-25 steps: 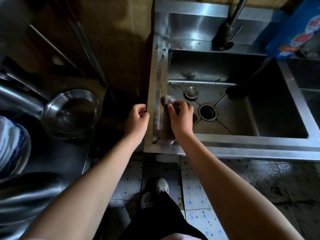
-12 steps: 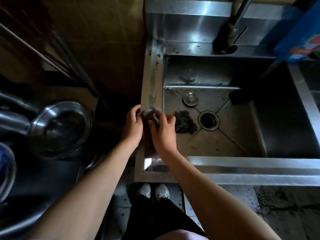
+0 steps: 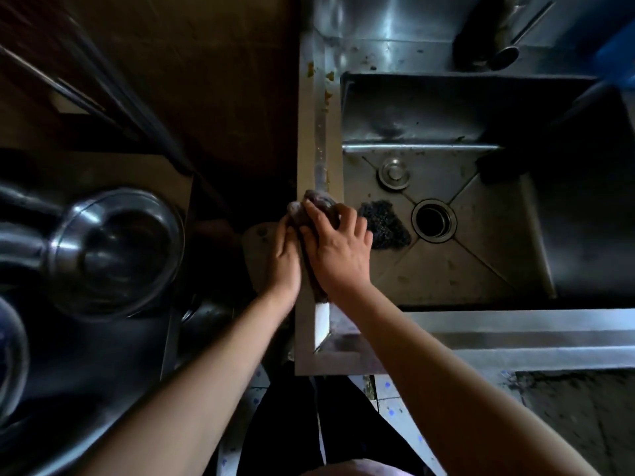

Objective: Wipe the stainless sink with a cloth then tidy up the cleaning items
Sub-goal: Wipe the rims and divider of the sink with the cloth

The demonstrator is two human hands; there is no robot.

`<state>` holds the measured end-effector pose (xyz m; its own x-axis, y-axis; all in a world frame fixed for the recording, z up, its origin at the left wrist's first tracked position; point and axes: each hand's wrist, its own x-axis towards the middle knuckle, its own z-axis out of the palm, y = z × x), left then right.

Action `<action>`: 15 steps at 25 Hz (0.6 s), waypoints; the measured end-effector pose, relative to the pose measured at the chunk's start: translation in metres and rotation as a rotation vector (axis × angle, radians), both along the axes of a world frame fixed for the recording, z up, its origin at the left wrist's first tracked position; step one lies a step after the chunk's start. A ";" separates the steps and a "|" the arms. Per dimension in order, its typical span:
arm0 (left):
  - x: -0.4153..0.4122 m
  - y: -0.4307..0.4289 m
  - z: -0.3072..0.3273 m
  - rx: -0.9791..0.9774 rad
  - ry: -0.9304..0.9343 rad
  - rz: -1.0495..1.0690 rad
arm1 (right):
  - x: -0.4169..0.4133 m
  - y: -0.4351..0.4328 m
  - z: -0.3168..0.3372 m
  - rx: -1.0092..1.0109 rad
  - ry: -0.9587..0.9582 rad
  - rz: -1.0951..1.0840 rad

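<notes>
The stainless sink [image 3: 319, 132] fills the right half of the head view, with food specks on its left rim. A greyish cloth [image 3: 314, 201] lies along that left rim. My right hand [image 3: 338, 250] lies on top of the cloth with fingers spread and presses it onto the rim. My left hand [image 3: 283, 261] is at the rim's outer side, its fingers curled round the cloth's left edge. Much of the cloth is hidden under both hands. A dark scouring pad [image 3: 383, 223] sits on the basin floor beside the drain [image 3: 433, 219].
A round metal plug [image 3: 394, 173] lies in the basin. The faucet [image 3: 498, 39] stands at the back, a blue package [image 3: 618, 60] at the top right. A metal bowl [image 3: 117, 252] sits on the dark counter to the left. Tiled floor lies below.
The cloth came out of the basin's left edge onto the rim. My left hand, earlier resting on the rim alone, now holds the cloth. The scouring pad has come into sight.
</notes>
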<state>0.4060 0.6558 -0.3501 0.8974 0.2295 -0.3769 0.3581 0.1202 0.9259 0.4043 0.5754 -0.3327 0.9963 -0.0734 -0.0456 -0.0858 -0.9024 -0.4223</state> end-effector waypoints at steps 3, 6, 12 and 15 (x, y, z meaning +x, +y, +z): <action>-0.004 -0.004 0.000 0.036 -0.070 -0.013 | 0.025 -0.004 -0.001 0.016 -0.016 0.006; -0.004 -0.002 -0.002 0.076 -0.068 -0.045 | 0.056 -0.009 -0.004 0.034 -0.023 -0.019; -0.006 0.007 -0.010 0.194 -0.097 -0.198 | 0.076 -0.018 -0.003 0.077 0.010 0.022; -0.005 0.004 -0.012 0.150 -0.030 -0.157 | 0.046 -0.023 -0.003 0.096 -0.001 0.038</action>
<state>0.4011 0.6601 -0.3617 0.9368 0.1378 -0.3216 0.3336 -0.0747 0.9398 0.4506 0.5526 -0.3361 0.9983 -0.0310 -0.0498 -0.0520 -0.8601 -0.5075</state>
